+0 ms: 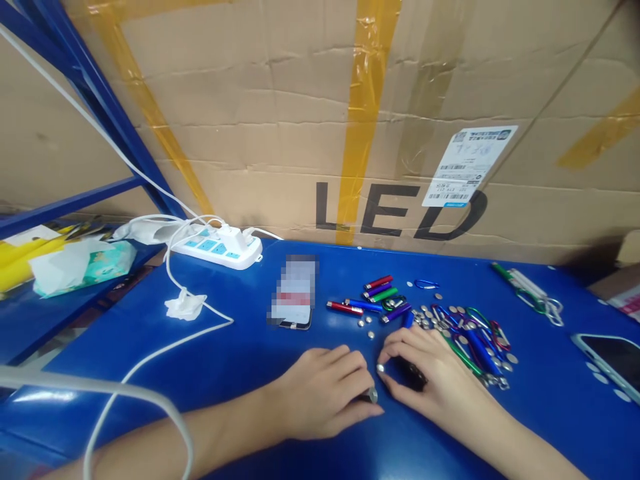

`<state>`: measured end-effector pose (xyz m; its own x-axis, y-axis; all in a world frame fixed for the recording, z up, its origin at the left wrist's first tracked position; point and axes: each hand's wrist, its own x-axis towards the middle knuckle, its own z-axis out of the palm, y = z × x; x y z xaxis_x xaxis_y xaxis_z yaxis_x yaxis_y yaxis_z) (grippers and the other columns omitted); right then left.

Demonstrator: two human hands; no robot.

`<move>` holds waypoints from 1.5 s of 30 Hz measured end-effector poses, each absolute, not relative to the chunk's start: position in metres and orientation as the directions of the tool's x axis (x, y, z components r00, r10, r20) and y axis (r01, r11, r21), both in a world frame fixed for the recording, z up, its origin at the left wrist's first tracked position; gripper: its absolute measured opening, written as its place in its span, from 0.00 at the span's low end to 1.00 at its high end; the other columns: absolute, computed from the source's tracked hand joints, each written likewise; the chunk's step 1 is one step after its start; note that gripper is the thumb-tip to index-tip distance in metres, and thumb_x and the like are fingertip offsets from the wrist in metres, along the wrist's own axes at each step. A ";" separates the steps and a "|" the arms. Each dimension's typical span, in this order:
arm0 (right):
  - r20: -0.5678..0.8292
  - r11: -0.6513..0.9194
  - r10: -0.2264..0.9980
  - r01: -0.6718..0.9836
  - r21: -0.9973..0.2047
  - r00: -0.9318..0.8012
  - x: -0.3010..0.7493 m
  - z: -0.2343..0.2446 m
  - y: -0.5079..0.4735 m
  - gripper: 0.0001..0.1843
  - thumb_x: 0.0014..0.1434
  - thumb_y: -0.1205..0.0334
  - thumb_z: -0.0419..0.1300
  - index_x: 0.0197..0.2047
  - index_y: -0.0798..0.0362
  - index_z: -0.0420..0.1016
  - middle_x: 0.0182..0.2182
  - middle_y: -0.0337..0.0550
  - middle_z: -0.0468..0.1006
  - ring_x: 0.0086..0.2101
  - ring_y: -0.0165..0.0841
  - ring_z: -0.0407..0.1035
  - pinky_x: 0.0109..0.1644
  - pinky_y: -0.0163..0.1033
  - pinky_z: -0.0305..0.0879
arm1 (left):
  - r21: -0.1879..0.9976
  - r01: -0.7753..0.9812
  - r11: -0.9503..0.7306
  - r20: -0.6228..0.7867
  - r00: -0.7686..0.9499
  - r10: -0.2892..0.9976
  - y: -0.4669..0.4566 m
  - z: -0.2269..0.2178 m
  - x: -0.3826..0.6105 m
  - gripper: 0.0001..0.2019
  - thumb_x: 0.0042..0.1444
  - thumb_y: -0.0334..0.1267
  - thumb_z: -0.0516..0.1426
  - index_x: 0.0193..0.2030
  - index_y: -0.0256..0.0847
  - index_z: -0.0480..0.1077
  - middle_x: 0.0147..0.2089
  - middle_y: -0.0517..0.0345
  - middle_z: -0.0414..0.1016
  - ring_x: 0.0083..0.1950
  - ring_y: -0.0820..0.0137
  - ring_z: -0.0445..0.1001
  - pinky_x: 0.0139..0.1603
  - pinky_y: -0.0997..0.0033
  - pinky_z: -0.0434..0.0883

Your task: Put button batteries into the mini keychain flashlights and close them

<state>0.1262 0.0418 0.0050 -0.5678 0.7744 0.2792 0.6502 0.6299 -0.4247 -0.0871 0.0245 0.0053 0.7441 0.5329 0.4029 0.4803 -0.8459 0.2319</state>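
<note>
You are working at the near edge of the blue surface (pixel 250 360), with both hands drawn close together. The fingers of your left hand (pixel 325 387) are curling shut around a small dark torch body (pixel 371 396), whose open end is poking out toward 3 o'clock. Your right hand (pixel 430 380) is pinching a silver button cell (pixel 381 367) at its fingertips just beside that end while arching over a black piece (pixel 413 377) lying beneath the palm. Whether any cell is sitting inside the body already cannot be told. By the look of it, this one piece is only partly through. At 12 o'clock from your hands a row of coloured torches (pixel 380 293) is lying set apart, which may be finished ones, though that is a guess. At 1 o'clock loose cells (pixel 430 313) are lying scattered beside a tangle of clip torches (pixel 480 333), so plenty seems left. A phone (pixel 295 300) is resting at 11 o'clock.
</note>
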 end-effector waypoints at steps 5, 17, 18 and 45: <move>0.312 0.697 0.710 0.568 -0.437 -0.631 0.130 0.006 0.042 0.04 0.59 0.66 0.57 0.37 0.49 0.72 0.33 0.40 0.78 0.32 0.32 0.70 0.39 0.40 0.60 | 0.242 0.514 -0.823 0.381 0.729 0.568 0.031 0.006 -0.094 0.12 0.63 0.41 0.47 0.31 0.39 0.64 0.32 0.59 0.68 0.31 0.73 0.66 0.28 0.74 0.62; 0.528 0.823 0.555 0.519 -0.233 -0.642 0.124 0.019 0.031 0.09 0.63 0.66 0.52 0.38 0.52 0.74 0.31 0.40 0.79 0.30 0.29 0.70 0.38 0.38 0.59 | 0.225 0.497 -0.838 0.468 0.699 0.541 0.035 0.003 -0.093 0.14 0.59 0.39 0.51 0.23 0.37 0.65 0.32 0.55 0.67 0.29 0.74 0.63 0.25 0.75 0.61; 0.541 0.830 0.543 0.511 -0.225 -0.643 0.124 0.021 0.030 0.09 0.63 0.67 0.52 0.38 0.52 0.74 0.32 0.40 0.79 0.31 0.29 0.70 0.38 0.38 0.59 | 0.229 0.493 -0.839 0.467 0.701 0.540 0.036 0.004 -0.093 0.15 0.59 0.40 0.51 0.23 0.37 0.65 0.32 0.55 0.67 0.29 0.73 0.63 0.25 0.75 0.61; 0.657 0.896 0.434 0.374 -0.240 -0.616 0.121 0.020 0.009 0.12 0.65 0.68 0.49 0.45 0.53 0.74 0.39 0.38 0.80 0.36 0.28 0.70 0.35 0.36 0.65 | 0.307 0.374 -0.875 0.372 0.799 0.472 0.040 0.010 -0.092 0.18 0.67 0.40 0.41 0.34 0.36 0.66 0.34 0.54 0.70 0.32 0.72 0.66 0.32 0.74 0.67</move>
<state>0.1208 0.0090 0.0195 -0.6164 0.4338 0.6572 0.3740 0.8957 -0.2405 -0.0917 0.0398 0.0096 0.7992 0.4721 0.3719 0.3742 -0.8751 0.3068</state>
